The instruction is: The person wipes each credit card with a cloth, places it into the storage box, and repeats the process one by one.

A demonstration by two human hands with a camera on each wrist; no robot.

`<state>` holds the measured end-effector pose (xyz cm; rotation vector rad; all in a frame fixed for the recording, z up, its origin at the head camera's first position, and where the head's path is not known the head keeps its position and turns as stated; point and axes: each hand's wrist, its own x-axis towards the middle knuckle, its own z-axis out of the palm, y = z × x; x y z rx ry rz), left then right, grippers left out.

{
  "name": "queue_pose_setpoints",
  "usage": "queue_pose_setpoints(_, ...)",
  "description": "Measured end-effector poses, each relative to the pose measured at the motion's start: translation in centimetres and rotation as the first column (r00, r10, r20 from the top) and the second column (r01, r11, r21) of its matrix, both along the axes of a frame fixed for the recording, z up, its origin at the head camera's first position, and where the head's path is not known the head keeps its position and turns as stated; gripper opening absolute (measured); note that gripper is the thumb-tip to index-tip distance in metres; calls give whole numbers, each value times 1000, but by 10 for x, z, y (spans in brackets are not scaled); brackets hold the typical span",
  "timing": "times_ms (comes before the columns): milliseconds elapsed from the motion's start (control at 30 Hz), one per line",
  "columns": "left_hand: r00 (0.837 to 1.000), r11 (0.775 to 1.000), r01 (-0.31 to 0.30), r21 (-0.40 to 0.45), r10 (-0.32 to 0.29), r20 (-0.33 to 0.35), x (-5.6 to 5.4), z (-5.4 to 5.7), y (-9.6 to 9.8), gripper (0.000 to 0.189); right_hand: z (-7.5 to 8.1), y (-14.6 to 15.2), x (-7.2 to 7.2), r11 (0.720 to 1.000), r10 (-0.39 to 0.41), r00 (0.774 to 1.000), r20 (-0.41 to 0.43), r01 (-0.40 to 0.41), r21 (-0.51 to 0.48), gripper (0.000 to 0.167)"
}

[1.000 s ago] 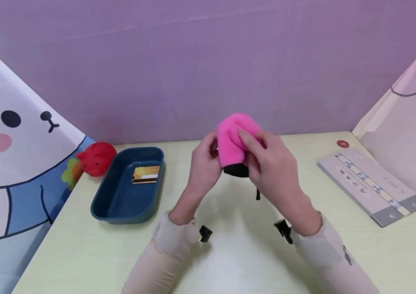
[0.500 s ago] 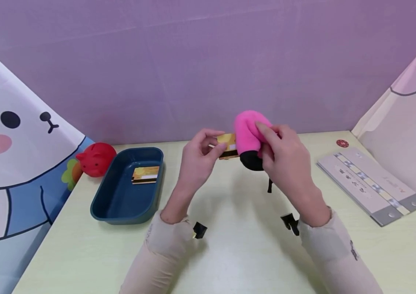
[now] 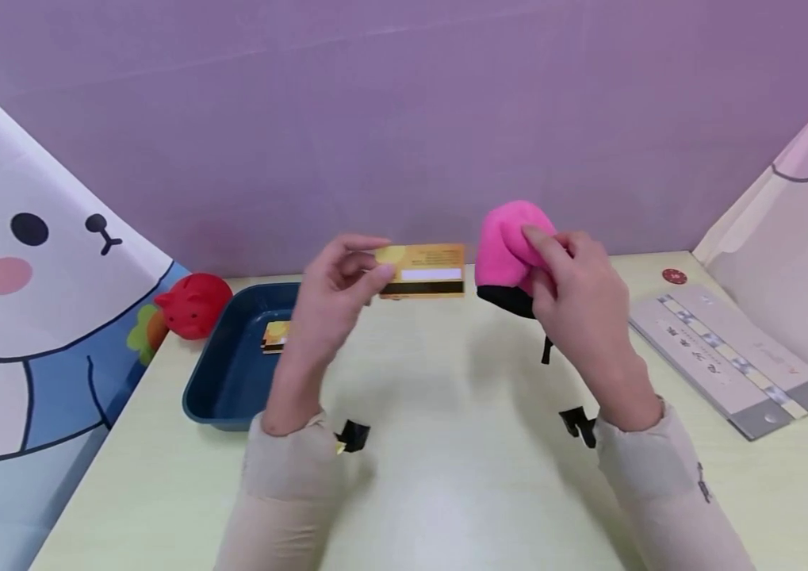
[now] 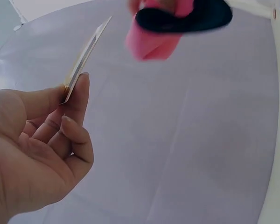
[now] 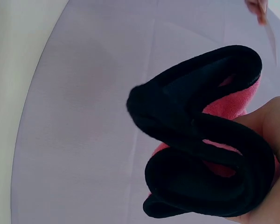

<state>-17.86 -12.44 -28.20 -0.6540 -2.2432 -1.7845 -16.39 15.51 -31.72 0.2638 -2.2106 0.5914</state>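
Note:
My left hand (image 3: 321, 301) pinches a gold bank card (image 3: 428, 274) between thumb and fingers; its black stripe and white strip face me. In the left wrist view the card (image 4: 86, 53) appears nearly edge-on, held in the raised left hand (image 4: 46, 140). To its right, my right hand (image 3: 582, 305) grips a soft pink fleecy item (image 3: 507, 246) with a black edge, held in the air apart from the card. In the right wrist view the black edge (image 5: 168, 112) is folded in curves; I cannot tell the item's exact kind.
A blue tray (image 3: 207, 388) on the left holds another gold card (image 3: 273, 335), partly behind my left hand. A red piggy bank (image 3: 193, 305) stands beside it. On the right lie a grey folder (image 3: 732, 357) and a small red disc (image 3: 675, 276). A purple cloth (image 3: 404, 127) hangs behind.
The gold card has come into view from beside the pink item and moved left with my left hand. My right hand has moved right with the pink item, widening the gap.

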Motion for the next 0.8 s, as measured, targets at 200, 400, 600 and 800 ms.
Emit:
queue_pose_setpoints(200,982,966,-153,-210,173,79,-11,13,-47,34,3,2,3,1000,-3,1000,-2,3,-20,38)
queue_pose_setpoints(400,946,792,-211,-573,314,85,-43,11,-101,36,5,3,5,1000,-4,1000,-12,4,-25,38)
queue_pose_setpoints(600,897,675,-66,-735,363,253,-80,-9,-147,40,5,3,4,1000,1,1000,-16,-2,-27,38)
queue_pose_setpoints(800,835,650,97,-754,360,417,-97,-30,-165,45,6,1,5,999,10,1000,-15,-10,-37,39)
